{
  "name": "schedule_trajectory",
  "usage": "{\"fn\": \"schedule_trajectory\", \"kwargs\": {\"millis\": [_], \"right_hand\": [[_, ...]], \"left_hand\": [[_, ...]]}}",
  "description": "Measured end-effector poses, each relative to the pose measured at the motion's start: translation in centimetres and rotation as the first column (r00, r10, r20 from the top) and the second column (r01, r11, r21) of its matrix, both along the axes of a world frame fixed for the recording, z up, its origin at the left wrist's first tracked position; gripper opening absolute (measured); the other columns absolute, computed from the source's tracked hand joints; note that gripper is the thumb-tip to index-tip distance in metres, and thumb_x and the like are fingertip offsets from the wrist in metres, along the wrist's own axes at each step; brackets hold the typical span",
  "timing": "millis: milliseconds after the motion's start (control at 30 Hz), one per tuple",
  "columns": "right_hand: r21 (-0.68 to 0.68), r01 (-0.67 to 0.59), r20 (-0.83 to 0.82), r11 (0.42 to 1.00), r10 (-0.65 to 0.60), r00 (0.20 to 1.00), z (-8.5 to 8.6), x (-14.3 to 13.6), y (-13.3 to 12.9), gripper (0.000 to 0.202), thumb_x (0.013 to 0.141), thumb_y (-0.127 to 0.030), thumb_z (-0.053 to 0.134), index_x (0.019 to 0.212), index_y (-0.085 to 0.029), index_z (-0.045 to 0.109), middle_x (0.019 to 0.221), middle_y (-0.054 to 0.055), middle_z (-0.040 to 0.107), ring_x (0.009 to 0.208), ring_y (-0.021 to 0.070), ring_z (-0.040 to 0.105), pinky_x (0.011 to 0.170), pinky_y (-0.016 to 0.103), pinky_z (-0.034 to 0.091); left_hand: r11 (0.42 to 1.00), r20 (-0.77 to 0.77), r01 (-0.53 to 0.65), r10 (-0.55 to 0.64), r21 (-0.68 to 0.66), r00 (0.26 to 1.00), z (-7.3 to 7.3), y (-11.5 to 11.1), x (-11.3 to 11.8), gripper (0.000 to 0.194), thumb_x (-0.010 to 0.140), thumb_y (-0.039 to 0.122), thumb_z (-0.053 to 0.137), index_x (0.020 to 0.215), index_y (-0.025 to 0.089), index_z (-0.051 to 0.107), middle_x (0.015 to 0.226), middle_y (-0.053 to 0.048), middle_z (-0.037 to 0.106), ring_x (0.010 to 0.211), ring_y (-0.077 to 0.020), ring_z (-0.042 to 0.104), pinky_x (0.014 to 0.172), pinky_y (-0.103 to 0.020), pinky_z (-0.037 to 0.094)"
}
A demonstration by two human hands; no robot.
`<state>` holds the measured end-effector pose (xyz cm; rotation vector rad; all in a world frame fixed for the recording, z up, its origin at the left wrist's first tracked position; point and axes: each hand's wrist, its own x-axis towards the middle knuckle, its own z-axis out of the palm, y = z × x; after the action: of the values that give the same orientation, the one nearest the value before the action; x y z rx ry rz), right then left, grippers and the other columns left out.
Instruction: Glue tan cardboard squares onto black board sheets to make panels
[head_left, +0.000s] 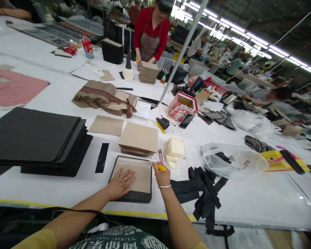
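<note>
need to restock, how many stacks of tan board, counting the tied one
3: a neat stack just beyond the black panel, a tied bundle farther back left, another stack by the aproned co-worker. Others may be hidden.

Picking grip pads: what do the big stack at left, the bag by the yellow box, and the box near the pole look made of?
Big stack: matte black board or stiff sheet; flat, crisp edges.
Bag: thin clear plastic; see-through, crinkled.
Box: probably printed cardboard; brown inside.

Bright strip lights [248,34] line the dark ceiling [272,17].
</note>
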<state>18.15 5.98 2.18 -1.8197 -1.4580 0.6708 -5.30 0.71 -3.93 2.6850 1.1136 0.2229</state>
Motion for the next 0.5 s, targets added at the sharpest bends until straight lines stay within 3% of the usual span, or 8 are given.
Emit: {"fn": "schedule_trajectory", "kwargs": {"millis": [133, 233, 333, 433, 500], "right_hand": [[0.195, -0.211, 0.056, 0.958, 0.204, 0.977, 0.5, -0.7, -3.0, 0.029, 0.084, -0.037, 0.042, 0.096, -0.02, 0.062, 0.089, 0.006, 0.066, 0.08, 0.0156, 0.061, 0.076, 0.028, 0.048], [0.095, -0.301, 0.204, 0.949, 0.277, 0.939, -1.0, 1.0, -6.4, 0.03, 0.085, -0.031, 0.041, 0.111, -0.023, 0.055, 0.087, 0.004, 0.066, 0.079, 0.0151, 0.061, 0.073, 0.026, 0.047], [-0.028, -0.167, 0.427, 0.985, 0.163, 0.889, -3.6, 4.7, -9.7, 0.024, 0.087, -0.026, 0.039, 0.103, -0.02, 0.056, 0.078, 0.005, 0.065, 0.074, 0.0156, 0.06, 0.071, 0.026, 0.046], [-0.004, -0.003, 0.609, 1.0, 0.005, 0.793, -6.1, 8.4, -12.1, 0.017, 0.085, -0.024, 0.042, 0.094, -0.016, 0.055, 0.094, 0.011, 0.061, 0.09, 0.021, 0.055, 0.078, 0.034, 0.042], [-0.007, 0.055, 0.667, 0.998, -0.036, 0.744, -7.5, 10.0, -13.2, 0.014, 0.083, -0.022, 0.046, 0.093, -0.016, 0.053, 0.101, 0.013, 0.058, 0.093, 0.0231, 0.052, 0.079, 0.038, 0.04]], "left_hand": [[1.0, 0.017, 0.016, -0.017, 0.021, 1.0, -0.1, -0.4, 0.1, 0.051, 0.085, 0.041, 0.038, 0.134, 0.031, 0.03, 0.141, -0.002, 0.032, 0.131, -0.0213, 0.022, 0.107, -0.047, 0.001], [1.0, 0.021, -0.003, 0.002, 0.022, 1.0, -0.8, -0.5, 0.2, 0.049, 0.086, 0.04, 0.036, 0.133, 0.03, 0.032, 0.14, -0.002, 0.033, 0.131, -0.0217, 0.023, 0.106, -0.048, 0.003], [1.0, 0.015, -0.003, 0.003, 0.014, 1.0, -1.4, -0.3, 0.5, 0.047, 0.085, 0.04, 0.037, 0.131, 0.03, 0.037, 0.139, -0.002, 0.034, 0.13, -0.0226, 0.024, 0.106, -0.049, 0.005], [1.0, 0.008, -0.008, 0.008, 0.015, 1.0, -1.4, -0.6, 0.9, 0.046, 0.084, 0.04, 0.037, 0.129, 0.029, 0.041, 0.139, -0.001, 0.034, 0.131, -0.0228, 0.023, 0.106, -0.049, 0.006], [0.999, 0.008, -0.044, 0.044, 0.011, 0.999, -1.2, -0.9, 1.2, 0.046, 0.084, 0.04, 0.037, 0.127, 0.028, 0.043, 0.139, 0.0, 0.034, 0.131, -0.0218, 0.021, 0.107, -0.047, 0.007]]}}
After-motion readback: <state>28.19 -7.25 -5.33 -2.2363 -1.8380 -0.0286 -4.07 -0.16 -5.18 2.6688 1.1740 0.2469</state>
